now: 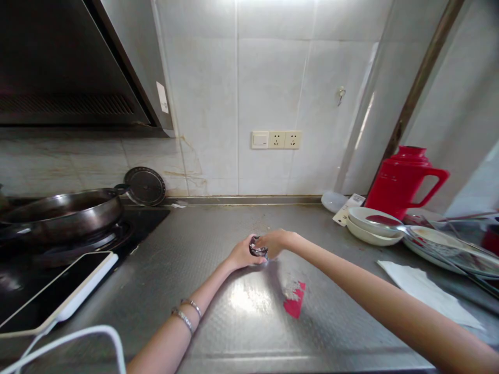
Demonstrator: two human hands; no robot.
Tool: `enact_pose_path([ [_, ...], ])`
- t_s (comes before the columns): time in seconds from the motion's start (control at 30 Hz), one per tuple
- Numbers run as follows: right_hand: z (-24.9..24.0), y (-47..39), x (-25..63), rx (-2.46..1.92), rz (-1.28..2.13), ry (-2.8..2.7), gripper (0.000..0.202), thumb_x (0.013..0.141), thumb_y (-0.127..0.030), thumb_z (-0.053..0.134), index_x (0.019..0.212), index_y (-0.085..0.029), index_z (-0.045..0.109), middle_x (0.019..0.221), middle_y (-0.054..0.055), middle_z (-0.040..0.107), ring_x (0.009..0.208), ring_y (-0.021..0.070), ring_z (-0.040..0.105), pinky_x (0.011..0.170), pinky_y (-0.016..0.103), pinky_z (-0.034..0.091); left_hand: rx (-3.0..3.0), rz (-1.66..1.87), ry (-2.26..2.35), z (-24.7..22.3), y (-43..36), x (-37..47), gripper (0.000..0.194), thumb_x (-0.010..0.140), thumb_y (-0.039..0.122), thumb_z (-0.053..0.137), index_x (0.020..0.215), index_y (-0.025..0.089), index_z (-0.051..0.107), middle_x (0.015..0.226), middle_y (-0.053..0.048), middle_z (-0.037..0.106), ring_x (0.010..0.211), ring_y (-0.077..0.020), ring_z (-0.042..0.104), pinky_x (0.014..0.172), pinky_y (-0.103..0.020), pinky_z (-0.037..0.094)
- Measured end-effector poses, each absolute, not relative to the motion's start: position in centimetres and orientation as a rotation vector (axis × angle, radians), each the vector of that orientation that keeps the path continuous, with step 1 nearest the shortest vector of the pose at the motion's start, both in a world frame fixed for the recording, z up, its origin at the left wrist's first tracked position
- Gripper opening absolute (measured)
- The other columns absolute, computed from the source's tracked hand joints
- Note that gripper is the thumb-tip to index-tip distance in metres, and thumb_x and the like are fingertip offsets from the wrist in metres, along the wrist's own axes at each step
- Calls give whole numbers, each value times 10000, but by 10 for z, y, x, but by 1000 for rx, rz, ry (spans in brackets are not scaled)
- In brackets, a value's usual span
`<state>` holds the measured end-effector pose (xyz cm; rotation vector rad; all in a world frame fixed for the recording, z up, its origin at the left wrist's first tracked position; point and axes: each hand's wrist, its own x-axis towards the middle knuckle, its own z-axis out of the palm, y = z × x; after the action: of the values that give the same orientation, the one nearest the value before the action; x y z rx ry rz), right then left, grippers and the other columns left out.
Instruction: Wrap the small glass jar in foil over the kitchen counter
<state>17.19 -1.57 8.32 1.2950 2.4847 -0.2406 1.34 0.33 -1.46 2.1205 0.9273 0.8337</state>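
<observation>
A small round container with a dark rim (256,251) stands on the steel counter (210,228), low and in the middle of the view. My left hand (244,253) is wrapped round its left side, with the thumb along the near side. From the right, my right hand (277,241) bends down over the container, its fingers closed at the mouth. What those fingertips hold, if anything, is hidden. Most of the container's body is covered by my hands, and its contents cannot be made out.
A metal pan (66,215) sits on the black stove at left, near a white-cased phone or tablet (58,291) with a white cable (89,331). Right are a red thermos (401,182), stacked bowls (370,236), and white paper (429,293). A red torn patch (294,306) marks the counter.
</observation>
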Motion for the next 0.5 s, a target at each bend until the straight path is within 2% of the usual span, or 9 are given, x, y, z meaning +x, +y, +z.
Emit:
enact_pose_path([
  [0.13, 90, -25, 170, 1318, -50, 2451, 380, 689, -310, 635, 1068, -323, 655, 1041, 71, 693, 949, 314, 656, 705, 373, 492, 2090, 811, 943, -11, 1, 14, 746, 543, 376, 815, 1195, 188, 505, 1105, -68, 664, 985, -236, 620, 853, -320, 465],
  [0.27, 93, -28, 172, 1292, -29, 2493, 268, 715, -335, 611, 956, -265, 706, 1003, 91, 707, 906, 291, 668, 668, 320, 479, 2088, 799, 962, -9, 0, 14, 737, 540, 363, 814, 1189, 192, 510, 1094, -58, 668, 971, -229, 624, 846, -317, 465],
  [0.37, 91, -25, 183, 1290, -105, 2616, 303, 720, -262, 600, 1005, -275, 702, 1074, 71, 698, 957, 262, 654, 695, 281, 461, 2105, 805, 969, -11, 1, 14, 737, 539, 364, 811, 1194, 207, 510, 1113, -48, 666, 994, -233, 621, 868, -326, 458],
  [0.5, 86, -15, 202, 1254, -266, 2768, 449, 686, -79, 536, 1069, -257, 688, 1143, 40, 681, 1009, 209, 632, 745, 234, 440, 2119, 789, 1006, -14, 3, 14, 797, 537, 412, 808, 1238, 207, 489, 1126, -63, 661, 1012, -253, 616, 884, -348, 456],
])
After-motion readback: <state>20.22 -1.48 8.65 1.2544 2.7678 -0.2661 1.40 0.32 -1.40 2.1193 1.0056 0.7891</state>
